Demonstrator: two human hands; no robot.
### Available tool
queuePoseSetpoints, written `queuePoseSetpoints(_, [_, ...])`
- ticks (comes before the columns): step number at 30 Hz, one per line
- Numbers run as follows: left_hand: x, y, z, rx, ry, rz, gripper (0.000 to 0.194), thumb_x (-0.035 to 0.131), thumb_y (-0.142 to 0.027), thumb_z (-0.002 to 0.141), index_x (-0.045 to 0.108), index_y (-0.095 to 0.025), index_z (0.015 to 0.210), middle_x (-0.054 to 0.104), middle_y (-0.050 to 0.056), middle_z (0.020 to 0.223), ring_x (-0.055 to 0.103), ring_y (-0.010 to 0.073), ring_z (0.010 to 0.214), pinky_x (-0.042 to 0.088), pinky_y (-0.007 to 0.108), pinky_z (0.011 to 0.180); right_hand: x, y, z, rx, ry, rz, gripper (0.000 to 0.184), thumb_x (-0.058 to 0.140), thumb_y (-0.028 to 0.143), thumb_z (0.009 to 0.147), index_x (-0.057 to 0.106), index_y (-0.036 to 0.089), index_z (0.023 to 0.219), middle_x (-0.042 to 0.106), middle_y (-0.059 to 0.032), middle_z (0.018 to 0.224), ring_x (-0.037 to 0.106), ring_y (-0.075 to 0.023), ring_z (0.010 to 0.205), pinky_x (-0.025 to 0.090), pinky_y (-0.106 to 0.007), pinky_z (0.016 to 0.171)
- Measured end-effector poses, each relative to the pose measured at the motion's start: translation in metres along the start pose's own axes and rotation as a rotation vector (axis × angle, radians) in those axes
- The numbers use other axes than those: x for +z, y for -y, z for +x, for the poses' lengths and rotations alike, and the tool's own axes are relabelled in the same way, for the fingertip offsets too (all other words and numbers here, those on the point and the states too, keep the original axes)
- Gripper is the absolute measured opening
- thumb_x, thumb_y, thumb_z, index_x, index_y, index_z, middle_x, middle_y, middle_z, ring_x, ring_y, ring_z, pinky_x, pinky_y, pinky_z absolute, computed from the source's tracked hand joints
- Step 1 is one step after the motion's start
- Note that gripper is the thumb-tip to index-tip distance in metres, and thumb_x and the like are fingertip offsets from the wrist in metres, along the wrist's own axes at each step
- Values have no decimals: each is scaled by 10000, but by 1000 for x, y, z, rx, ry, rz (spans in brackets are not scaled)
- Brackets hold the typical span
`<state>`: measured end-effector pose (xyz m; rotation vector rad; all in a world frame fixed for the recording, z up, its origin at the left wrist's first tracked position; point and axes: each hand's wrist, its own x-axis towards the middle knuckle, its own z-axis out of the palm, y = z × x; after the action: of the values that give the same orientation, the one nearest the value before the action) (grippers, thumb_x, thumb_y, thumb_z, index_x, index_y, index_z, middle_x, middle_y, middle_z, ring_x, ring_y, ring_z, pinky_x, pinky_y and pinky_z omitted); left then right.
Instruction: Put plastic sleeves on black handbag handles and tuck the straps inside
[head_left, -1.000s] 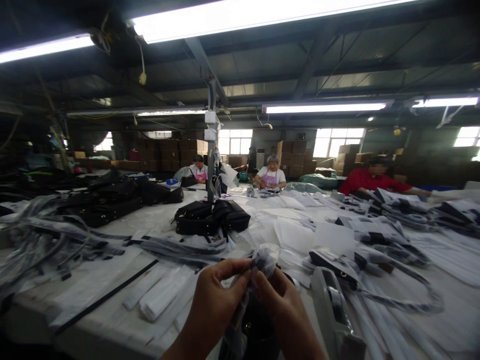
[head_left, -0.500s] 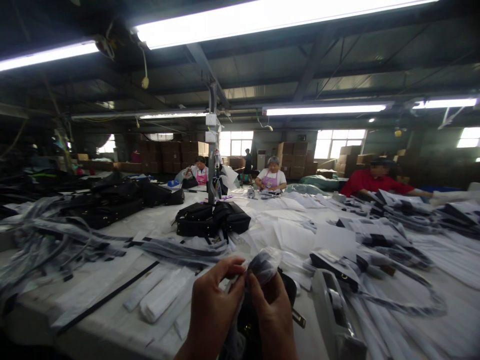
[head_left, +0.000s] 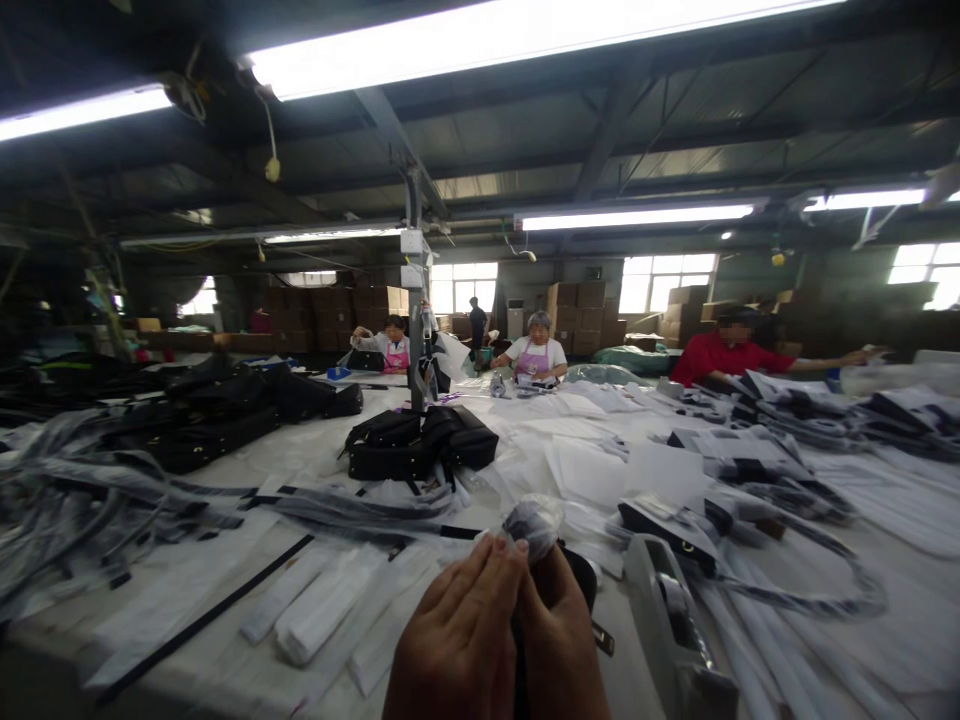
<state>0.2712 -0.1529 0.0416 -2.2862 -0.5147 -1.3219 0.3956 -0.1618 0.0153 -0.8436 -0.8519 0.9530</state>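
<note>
My left hand (head_left: 456, 625) and my right hand (head_left: 559, 625) meet at the bottom centre. Both are closed, fingertips pressed together on a dark piece wrapped in clear plastic film (head_left: 535, 522). The bunched film bulges above my fingers. I cannot tell what the dark piece is. Behind and below my right hand shows part of a black bag (head_left: 581, 578) with a metal fitting (head_left: 603, 640); most of it is hidden by my hands. To the right of my right hand stands a grey tape dispenser (head_left: 667, 620).
Film-wrapped straps (head_left: 330, 505) and folded white sheets (head_left: 322, 605) lie to the left. Black bags (head_left: 420, 445) sit ahead by a post (head_left: 415, 330). Wrapped bags (head_left: 742, 460) and loose white sheets (head_left: 664, 475) are at right. Several people, one in a red shirt (head_left: 724, 352), are across the table.
My left hand has moved right and its fingers now press against the wrapped piece beside my right fingers. The view has shifted slightly. The person in red has an arm stretched farther out.
</note>
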Motion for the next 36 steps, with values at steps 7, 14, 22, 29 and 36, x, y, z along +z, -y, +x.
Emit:
queuePoseSetpoints(7, [-1,8,-4,-514,21,-411,476,539,-149,898,521,-245,1364,698,50,1234,667,194,1112,531,264,945,-6,9,-2,40,74,27,409,714,437,834,665,195,1160,708,-87,1128,632,-282,1080,474,-372,955])
queuePoseSetpoints(14, [0,34,20,-1033,356,-1029,281,695,-405,801,737,-193,980,757,88,1039,688,288,1031,508,386,954,-16,24,4,127,203,56,388,709,385,855,663,203,1195,695,-85,1123,638,-238,997,493,-345,876])
queuePoseSetpoints(22, [18,22,25,-1136,325,-1144,347,753,-379,719,700,-185,1002,752,101,1035,677,296,1048,512,348,905,-21,35,5,100,183,-104,346,730,427,816,702,179,1054,722,-45,919,659,-211,867,497,-302,787])
queuePoseSetpoints(29, [21,19,21,-1396,206,-1152,534,820,-448,613,649,-185,1045,763,72,916,720,267,895,562,267,698,-134,29,6,-158,-343,-813,346,611,495,846,723,217,1019,706,-74,1072,633,-250,1015,447,-363,958])
queuePoseSetpoints(36, [26,24,13,-1467,156,-1211,597,850,-457,582,628,-197,1072,762,61,925,718,266,931,551,231,653,-239,3,-6,95,-643,-889,348,744,506,642,714,177,533,682,-189,1175,467,-420,1276,238,-502,1126])
